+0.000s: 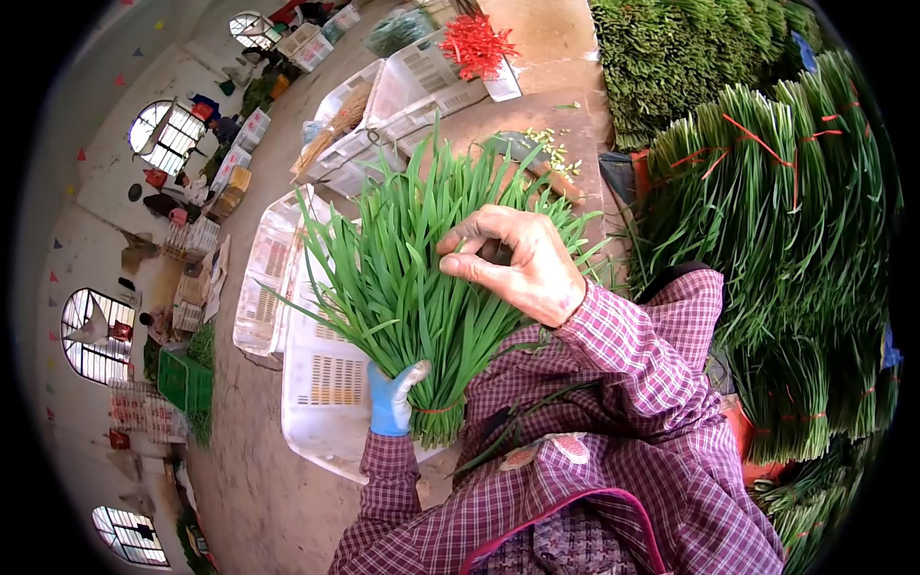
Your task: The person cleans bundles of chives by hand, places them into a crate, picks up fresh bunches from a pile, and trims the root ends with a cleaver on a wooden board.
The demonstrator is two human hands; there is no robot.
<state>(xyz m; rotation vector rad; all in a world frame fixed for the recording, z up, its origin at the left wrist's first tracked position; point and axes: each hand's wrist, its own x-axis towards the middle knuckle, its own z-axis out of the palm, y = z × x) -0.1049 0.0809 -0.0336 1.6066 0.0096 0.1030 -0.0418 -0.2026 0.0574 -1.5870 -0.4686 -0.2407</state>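
Note:
A big bunch of green garlic chives leans upright in front of me, tied near its base with a red band. My left hand, in a blue and white glove, is wrapped round the lower stems just above the band. Bare and bent, my right hand hovers over the leaves, thumb and forefinger pinched together at the upper part of the bunch. Whatever lies between those fingertips is too small to make out. Behind the bunch lies a knife with a wooden handle, partly hidden by leaves, with small pale green cuttings beside it.
White plastic crates stand below and left of the bunch. Red ties sit in a white container at the back. Tied chive bundles are stacked high on my right. A green crate and other people are farther left.

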